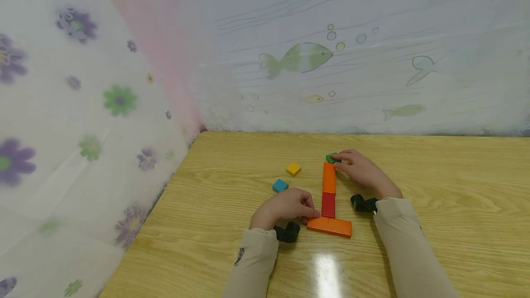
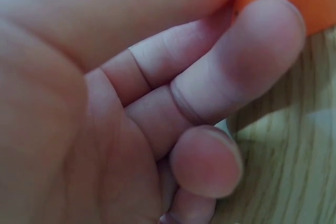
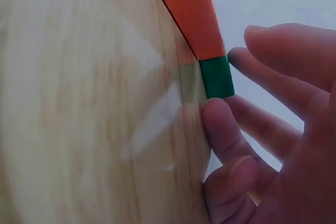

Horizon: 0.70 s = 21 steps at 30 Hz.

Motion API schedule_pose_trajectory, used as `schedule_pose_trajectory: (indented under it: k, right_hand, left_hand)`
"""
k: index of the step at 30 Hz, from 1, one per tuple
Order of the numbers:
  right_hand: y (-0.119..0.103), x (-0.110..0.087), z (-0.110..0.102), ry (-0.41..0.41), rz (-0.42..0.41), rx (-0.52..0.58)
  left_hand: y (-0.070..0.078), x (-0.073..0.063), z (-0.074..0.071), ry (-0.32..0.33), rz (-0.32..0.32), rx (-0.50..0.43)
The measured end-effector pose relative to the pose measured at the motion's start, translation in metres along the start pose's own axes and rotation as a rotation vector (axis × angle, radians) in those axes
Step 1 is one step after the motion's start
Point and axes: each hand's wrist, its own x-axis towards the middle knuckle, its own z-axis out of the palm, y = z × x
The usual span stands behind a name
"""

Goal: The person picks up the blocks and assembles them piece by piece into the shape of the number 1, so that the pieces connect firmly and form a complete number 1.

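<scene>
Green block (image 3: 216,78): on the bench (image 1: 207,183), at the far end of the lengthwise orange block (image 1: 329,178)
Right hand (image 1: 363,171): nearer, fingers apart, touching green
Left hand (image 1: 285,207): at the crosswise bar's (image 1: 329,227) left end; I can't tell whether pinching

A hand could cross the table (image 1: 488,215) at lower right; left hand (image 1: 285,207), right hand (image 1: 364,170) and 6 blocks (image 1: 329,178) crowd the lower middle.
</scene>
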Motion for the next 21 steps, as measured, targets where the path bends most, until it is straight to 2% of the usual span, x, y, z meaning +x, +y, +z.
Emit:
schedule_pose_trajectory:
  k: [12,21]
  right_hand:
    - [0.0016,0.0008,0.0003,0.013,-0.01,-0.019]
    - [0.0045,0.0031,-0.0003,0.037,-0.047,0.004]
  left_hand:
    - [-0.001,-0.0021,-0.0012,0.006,0.025,-0.022]
    - [-0.0035,-0.0016,0.0,0.007,0.018,-0.066]
